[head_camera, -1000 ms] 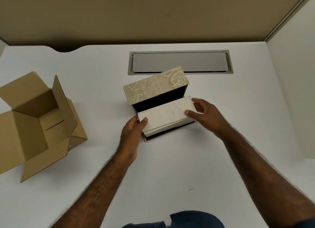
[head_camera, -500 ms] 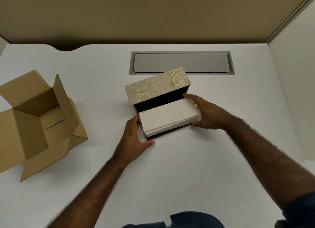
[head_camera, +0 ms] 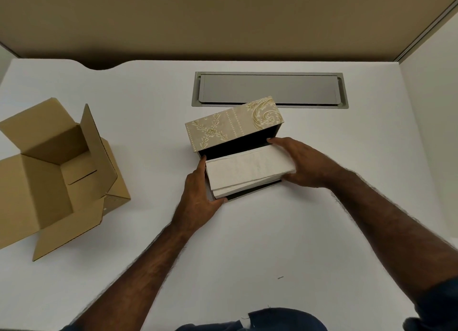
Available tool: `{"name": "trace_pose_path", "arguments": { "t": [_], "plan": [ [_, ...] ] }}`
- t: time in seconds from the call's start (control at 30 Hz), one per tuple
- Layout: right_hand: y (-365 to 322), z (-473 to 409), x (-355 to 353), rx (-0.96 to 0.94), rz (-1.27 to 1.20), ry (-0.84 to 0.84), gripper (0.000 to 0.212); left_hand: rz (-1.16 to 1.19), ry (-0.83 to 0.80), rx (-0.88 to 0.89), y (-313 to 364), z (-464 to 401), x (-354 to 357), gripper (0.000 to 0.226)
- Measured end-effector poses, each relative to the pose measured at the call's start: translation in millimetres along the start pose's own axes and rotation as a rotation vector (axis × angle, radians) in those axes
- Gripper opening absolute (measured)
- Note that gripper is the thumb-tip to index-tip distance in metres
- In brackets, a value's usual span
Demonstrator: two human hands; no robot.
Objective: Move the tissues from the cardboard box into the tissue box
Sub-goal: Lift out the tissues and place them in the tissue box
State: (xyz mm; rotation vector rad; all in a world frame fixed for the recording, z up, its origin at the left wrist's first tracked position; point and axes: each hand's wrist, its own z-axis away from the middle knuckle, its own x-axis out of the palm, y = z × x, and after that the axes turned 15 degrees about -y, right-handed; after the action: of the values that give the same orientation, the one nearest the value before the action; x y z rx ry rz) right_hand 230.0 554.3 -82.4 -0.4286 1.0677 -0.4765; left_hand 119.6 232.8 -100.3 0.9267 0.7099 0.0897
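Note:
A white stack of tissues [head_camera: 249, 172] lies in the open tissue box [head_camera: 234, 130], which is beige with a gold leaf pattern and a dark inside, in the middle of the desk. My left hand [head_camera: 199, 197] grips the box's left end, thumb at the front corner. My right hand [head_camera: 306, 163] wraps the box's right end, fingers against the tissues. The brown cardboard box [head_camera: 49, 172] stands open at the left, nothing visible inside.
A grey cable hatch [head_camera: 270, 89] is set into the white desk [head_camera: 247, 244] just behind the tissue box. A beige partition runs along the back, and a white wall panel stands at the right. The cardboard box's flaps spread outward.
Both hands have left the top of the tissue stack and moved to the ends of the tissue box. The stack has sunk lower into the box.

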Motion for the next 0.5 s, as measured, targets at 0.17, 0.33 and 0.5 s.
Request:
{"name": "trace_pose_path", "arguments": {
  "t": [0.17, 0.33, 0.5],
  "plan": [
    [1.6, 2.4, 3.5, -0.004, 0.004, 0.037, 0.099, -0.022, 0.010, 0.001, -5.8, 1.2, 3.7, 0.115],
    [0.1, 2.9, 5.4, 0.014, -0.025, 0.057, 0.101, -0.002, 0.028, 0.040, -11.6, 1.5, 6.0, 0.108],
    [-2.3, 4.2, 3.2, 0.033, -0.218, -0.013, 0.126, 0.038, 0.016, 0.037, -10.1, 4.2, 4.1, 0.120]
  ]
}}
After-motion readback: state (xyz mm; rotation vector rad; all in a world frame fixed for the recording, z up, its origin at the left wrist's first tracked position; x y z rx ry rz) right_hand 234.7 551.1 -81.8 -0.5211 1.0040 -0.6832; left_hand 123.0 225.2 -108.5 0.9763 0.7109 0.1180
